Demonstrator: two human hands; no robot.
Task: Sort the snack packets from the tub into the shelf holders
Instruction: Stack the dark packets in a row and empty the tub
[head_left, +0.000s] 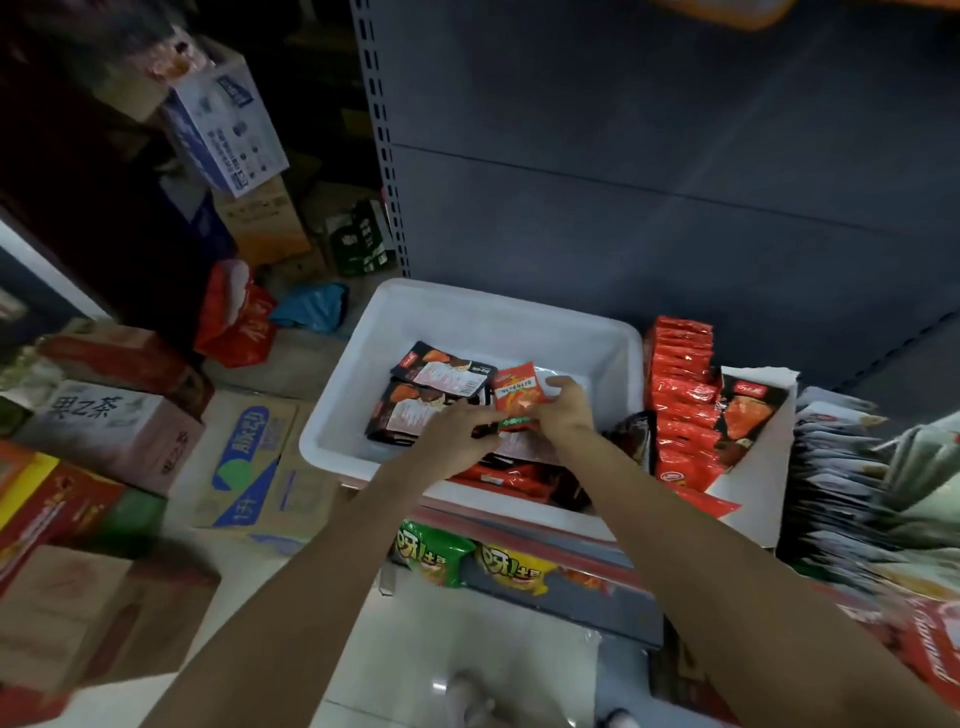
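Observation:
A white plastic tub (467, 322) stands on the shelf in front of me with several snack packets in it. Black packets (441, 376) lie at its left side, and red ones (509, 475) lie along the near wall. Both my hands are inside the tub. My right hand (563, 408) holds a red-orange packet (517, 392) by its right edge. My left hand (457, 426) pinches the lower end of a packet beside it, with its fingers curled. To the right of the tub, a white shelf holder (748, 467) carries a row of upright red packets (675, 395).
Grey and dark packets (852, 467) are stacked at the far right of the shelf. Green and yellow chip bags (467, 558) hang on the shelf below. Cardboard boxes (114, 431) and a red bag (234, 317) crowd the floor at left. A grey shelf back panel (649, 156) rises behind the tub.

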